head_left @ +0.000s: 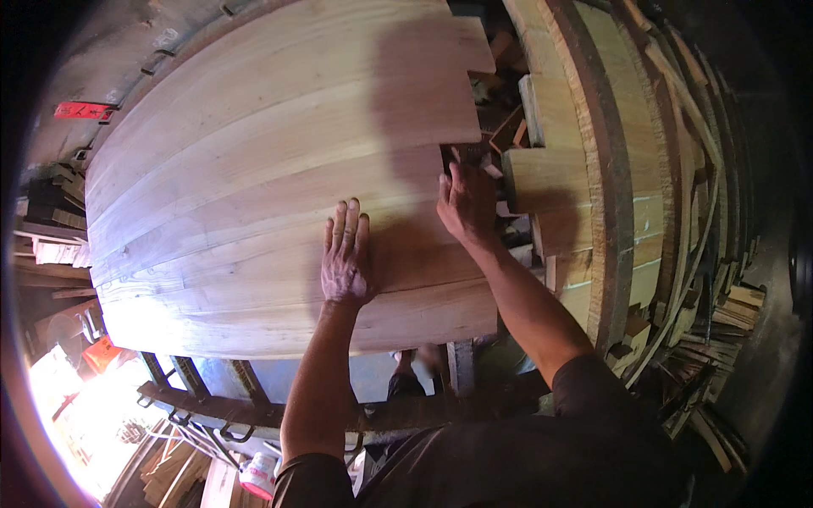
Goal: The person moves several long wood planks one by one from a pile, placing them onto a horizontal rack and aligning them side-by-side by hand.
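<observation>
Pale wooden boards (229,152) lie edge to edge beneath my hands, their right ends stepped at uneven lengths. My left hand (345,258) rests flat on the boards near their front side, fingers stretched out, holding nothing. At the stepped right ends is my right hand (468,199), its fingers curled and its thumb side against the end of a middle board. Whatever its fingers may hold is hidden. Across a gap to the right lie more light boards (550,179), with uneven left ends.
Dark bars (605,169) run across the right-hand boards. Wood offcuts (508,129) fill the gap. A dark metal rail with hooks (224,413) runs along the front. Stacked wood strips (732,313) stand at right. A white and red tub (258,476) sits low at left.
</observation>
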